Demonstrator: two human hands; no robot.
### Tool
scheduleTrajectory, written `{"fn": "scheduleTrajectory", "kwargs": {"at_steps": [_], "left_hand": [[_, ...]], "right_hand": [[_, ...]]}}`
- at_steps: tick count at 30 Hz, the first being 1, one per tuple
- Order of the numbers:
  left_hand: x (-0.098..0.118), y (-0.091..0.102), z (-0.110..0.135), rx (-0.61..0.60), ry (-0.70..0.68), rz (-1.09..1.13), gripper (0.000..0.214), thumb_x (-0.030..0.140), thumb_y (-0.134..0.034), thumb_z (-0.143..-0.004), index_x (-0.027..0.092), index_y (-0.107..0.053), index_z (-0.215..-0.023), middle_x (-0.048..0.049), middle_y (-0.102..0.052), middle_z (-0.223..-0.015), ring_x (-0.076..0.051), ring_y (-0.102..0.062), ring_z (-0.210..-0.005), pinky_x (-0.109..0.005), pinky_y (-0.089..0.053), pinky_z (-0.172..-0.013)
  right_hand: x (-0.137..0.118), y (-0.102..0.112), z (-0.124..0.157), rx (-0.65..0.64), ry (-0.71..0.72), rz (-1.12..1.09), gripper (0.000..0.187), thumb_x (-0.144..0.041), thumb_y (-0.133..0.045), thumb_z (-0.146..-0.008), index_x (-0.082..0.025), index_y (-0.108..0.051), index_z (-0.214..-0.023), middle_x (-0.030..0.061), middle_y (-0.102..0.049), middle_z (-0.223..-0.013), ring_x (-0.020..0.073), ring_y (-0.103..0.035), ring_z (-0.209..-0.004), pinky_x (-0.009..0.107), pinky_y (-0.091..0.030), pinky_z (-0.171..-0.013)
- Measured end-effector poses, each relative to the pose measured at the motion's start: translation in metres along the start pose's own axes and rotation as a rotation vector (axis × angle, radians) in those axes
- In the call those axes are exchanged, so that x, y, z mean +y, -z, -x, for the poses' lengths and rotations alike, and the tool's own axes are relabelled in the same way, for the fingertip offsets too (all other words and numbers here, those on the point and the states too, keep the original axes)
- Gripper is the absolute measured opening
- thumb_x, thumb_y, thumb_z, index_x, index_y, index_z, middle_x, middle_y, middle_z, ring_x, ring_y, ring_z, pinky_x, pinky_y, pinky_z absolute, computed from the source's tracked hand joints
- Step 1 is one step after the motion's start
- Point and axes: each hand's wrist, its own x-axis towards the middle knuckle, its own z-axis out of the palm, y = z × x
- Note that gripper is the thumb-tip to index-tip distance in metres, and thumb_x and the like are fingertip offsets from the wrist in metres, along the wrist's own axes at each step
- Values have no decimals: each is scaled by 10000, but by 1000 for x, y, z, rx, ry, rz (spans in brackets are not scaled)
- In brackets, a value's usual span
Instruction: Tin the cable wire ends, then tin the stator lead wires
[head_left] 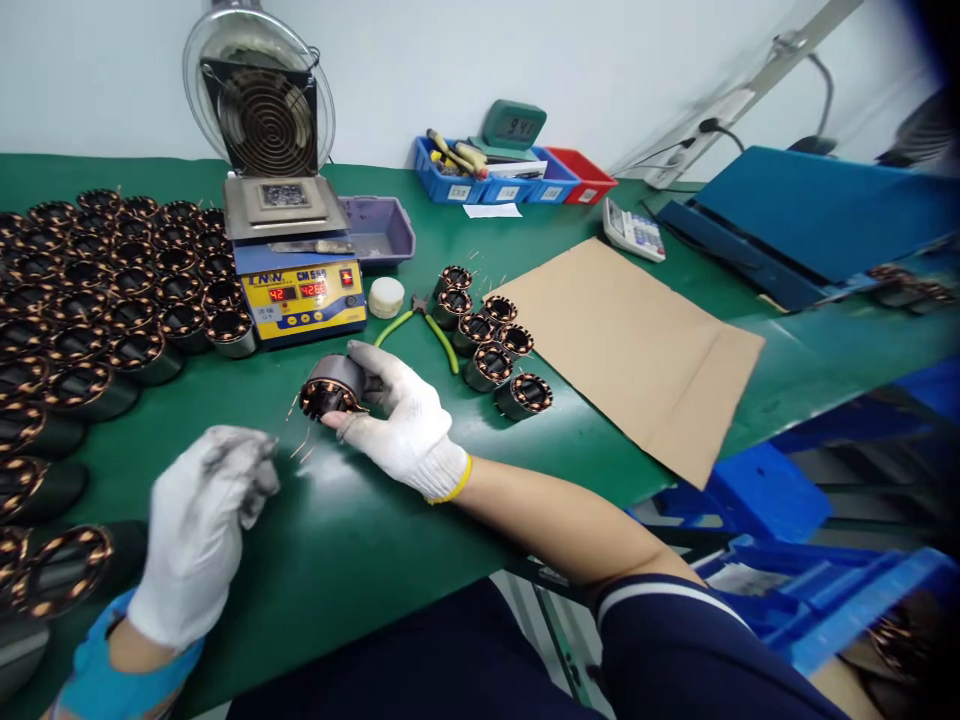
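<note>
My right hand (401, 415), in a white glove, is closed round a motor stator (330, 388) with copper windings, held just above the green table (360, 530). Thin copper wire ends stick out of the stator toward my left hand (202, 520). That gloved left hand hovers to the lower left with its fingertips pinched together near those wire ends; what it pinches is too small to make out.
Several stators (491, 335) stand right of my right hand, beside green-handled cutters (424, 320). Many more stators (112, 290) cover the left. A solder pot (296, 270) and fan (259, 95) stand behind. Cardboard (637, 350) lies right; blue bins (495, 180) at back.
</note>
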Motion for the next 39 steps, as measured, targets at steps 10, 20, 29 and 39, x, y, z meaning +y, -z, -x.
{"fn": "scheduleTrajectory", "kwargs": {"at_steps": [10, 20, 29, 39], "left_hand": [[12, -6, 16, 63, 17, -48, 215, 407, -616, -768, 194, -598, -739, 39, -555, -533, -103, -461, -463, -211, -369, -429], [-11, -8, 21, -56, -659, -276, 105, 192, -634, -772, 217, -607, -870, 8, -640, -714, -132, -590, -615, -243, -464, -604], [-12, -4, 15, -101, -782, -387, 84, 176, -592, -803, 205, -554, -873, 17, -558, -628, -120, -506, -545, -267, -384, -558], [-7, -5, 18, -60, -876, -345, 143, 178, -588, -808, 202, -546, -942, 12, -584, -658, -140, -538, -571, -277, -402, -556]], "right_hand": [[-8, 4, -7, 48, 96, 142, 668, -372, -725, -648, -212, -503, -1257, 59, -559, -1213, 180, -596, -990, 283, -523, -860], [-80, 21, -178, 110, 524, 815, 633, -341, -540, -805, -182, -294, -1366, 93, -412, -1279, 334, -343, -1273, 512, -307, -1038], [-103, -29, -245, 9, 500, 1158, 599, -146, -572, -766, -181, -393, -1336, 85, -437, -1172, 330, -436, -1155, 506, -351, -966], [-94, -44, -239, -90, 440, 1375, 617, -80, -515, -786, -208, -361, -1369, 113, -448, -1209, 295, -454, -1107, 450, -442, -870]]}}
